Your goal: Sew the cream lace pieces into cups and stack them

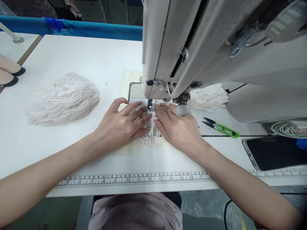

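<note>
A white lace piece [151, 135] lies under the presser foot [150, 104] of a white sewing machine [168, 48]. My left hand [122, 123] rests flat on its left side, fingers spread and pointing at the foot. From the right, my right hand [181, 127] presses on the lace with its fingers stretched forward, close beside the needle area. Part of the lace is hidden beneath both hands. A stack of lace pieces [69, 99] sits on the table to the left. Behind the machine head, more lace pieces [208, 97] lie at the right.
Green-handled thread snips [223, 128] lie right of my right hand, near a phone [278, 152] and a coiled tape [289, 128]. A ruler strip [134, 180] runs along the table's front edge. Blue cloth [100, 30] lines the back edge. Two black-tipped beige shapes [11, 72] stand at far left.
</note>
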Action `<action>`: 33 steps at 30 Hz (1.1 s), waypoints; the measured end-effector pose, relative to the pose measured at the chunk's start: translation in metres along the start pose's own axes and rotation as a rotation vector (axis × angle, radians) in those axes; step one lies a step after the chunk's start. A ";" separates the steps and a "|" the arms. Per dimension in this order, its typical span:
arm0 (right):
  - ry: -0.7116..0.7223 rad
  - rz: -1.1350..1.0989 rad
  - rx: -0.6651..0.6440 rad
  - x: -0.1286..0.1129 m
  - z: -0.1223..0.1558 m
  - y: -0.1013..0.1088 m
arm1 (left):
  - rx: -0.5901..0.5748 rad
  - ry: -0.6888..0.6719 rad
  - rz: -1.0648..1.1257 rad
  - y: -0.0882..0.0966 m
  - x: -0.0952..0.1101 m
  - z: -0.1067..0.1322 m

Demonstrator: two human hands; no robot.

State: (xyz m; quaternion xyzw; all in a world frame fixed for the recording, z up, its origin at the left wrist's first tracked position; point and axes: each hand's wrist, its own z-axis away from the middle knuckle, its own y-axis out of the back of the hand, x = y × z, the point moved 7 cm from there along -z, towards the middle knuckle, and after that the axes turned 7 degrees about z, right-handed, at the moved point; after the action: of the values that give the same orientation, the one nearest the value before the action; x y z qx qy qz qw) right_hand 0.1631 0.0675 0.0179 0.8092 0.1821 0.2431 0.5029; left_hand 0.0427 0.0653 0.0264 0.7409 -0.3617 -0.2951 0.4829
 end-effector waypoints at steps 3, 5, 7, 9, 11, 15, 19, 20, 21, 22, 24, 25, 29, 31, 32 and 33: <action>-0.003 0.005 -0.003 0.000 0.000 0.000 | 0.011 0.000 0.008 0.000 0.000 0.000; -0.002 0.005 -0.008 0.000 0.000 0.000 | 0.018 0.003 0.010 0.000 -0.001 0.001; -0.002 0.009 -0.007 0.000 0.000 0.001 | 0.023 0.004 0.011 0.000 -0.001 0.002; -0.002 0.015 0.003 0.000 0.001 0.001 | 0.028 0.004 0.011 -0.001 -0.001 0.002; 0.001 0.021 0.010 0.000 0.001 0.001 | 0.033 0.005 0.014 0.000 -0.001 0.001; -0.001 0.026 0.022 0.000 0.001 0.000 | 0.045 0.007 0.026 0.000 -0.002 0.000; -0.003 0.023 0.048 0.000 0.001 0.000 | 0.059 0.016 0.025 -0.002 -0.004 0.000; -0.003 0.020 0.053 0.000 0.001 0.000 | 0.058 0.019 0.022 -0.003 -0.005 0.000; -0.001 0.016 0.056 0.000 0.001 0.000 | 0.060 0.020 0.017 -0.003 -0.005 0.000; 0.003 0.011 0.060 0.000 0.002 0.000 | 0.065 0.019 0.012 -0.003 -0.005 0.001; 0.017 -0.005 0.075 0.000 0.003 0.002 | 0.098 0.003 0.005 0.000 -0.004 0.002; 0.030 -0.019 0.088 0.000 0.003 0.004 | 0.124 -0.020 0.011 0.003 -0.003 0.003; 0.132 -0.103 0.153 -0.004 0.006 0.013 | 0.133 -0.225 0.110 0.010 0.011 0.008; 0.176 -0.141 0.174 -0.005 0.007 0.017 | 0.106 -0.289 0.118 0.009 0.015 0.010; 0.184 -0.165 0.176 -0.005 0.008 0.018 | 0.108 -0.297 0.101 0.009 0.017 0.010; 0.184 -0.196 0.176 -0.004 0.008 0.018 | 0.118 -0.286 0.086 0.009 0.017 0.010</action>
State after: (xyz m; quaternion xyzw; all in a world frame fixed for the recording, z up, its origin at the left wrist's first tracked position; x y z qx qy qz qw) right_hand 0.1657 0.0517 0.0303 0.8028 0.3262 0.2489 0.4325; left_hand 0.0416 0.0441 0.0295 0.7023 -0.4748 -0.3548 0.3943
